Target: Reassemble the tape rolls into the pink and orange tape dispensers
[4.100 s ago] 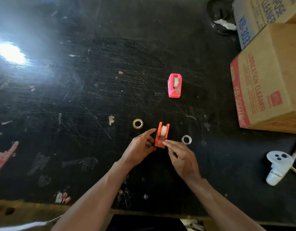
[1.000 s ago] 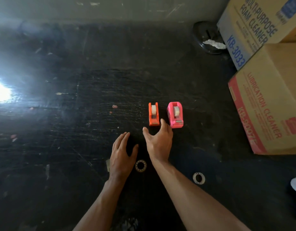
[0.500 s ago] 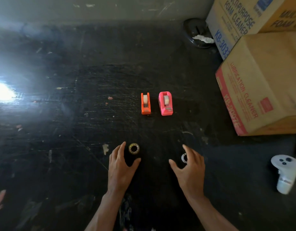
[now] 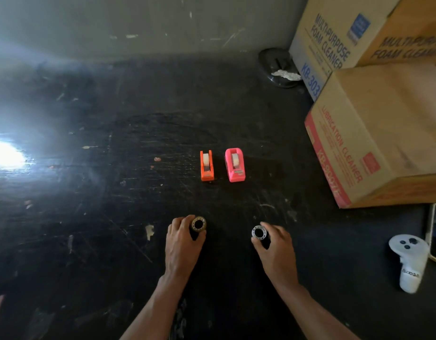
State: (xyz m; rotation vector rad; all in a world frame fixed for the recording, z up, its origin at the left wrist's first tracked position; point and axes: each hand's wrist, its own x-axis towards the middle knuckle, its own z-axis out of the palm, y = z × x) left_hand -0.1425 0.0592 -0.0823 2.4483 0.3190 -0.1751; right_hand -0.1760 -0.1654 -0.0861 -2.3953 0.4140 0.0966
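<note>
The orange tape dispenser (image 4: 207,166) and the pink tape dispenser (image 4: 234,164) stand side by side on the black table (image 4: 113,217), each with a pale tape roll inside. Nearer me, my left hand (image 4: 183,241) has its fingers curled around a brownish tape ring (image 4: 198,224). A little to the right, my right hand (image 4: 275,249) grips a white tape ring (image 4: 259,232) between thumb and fingers. Both rings are at table level, well in front of the dispensers.
Two cardboard boxes, one labelled lubrication cleaner (image 4: 374,143) and one foam cleaner (image 4: 334,42), fill the right back corner. A dark dish (image 4: 277,67) holds crumpled paper. A white controller (image 4: 409,263) lies at the right. Strong glare (image 4: 5,155) marks the left.
The orange dispenser was set beside the pink one and both hands drew back toward me. Since half a second ago my fingers have closed around the two loose rings.
</note>
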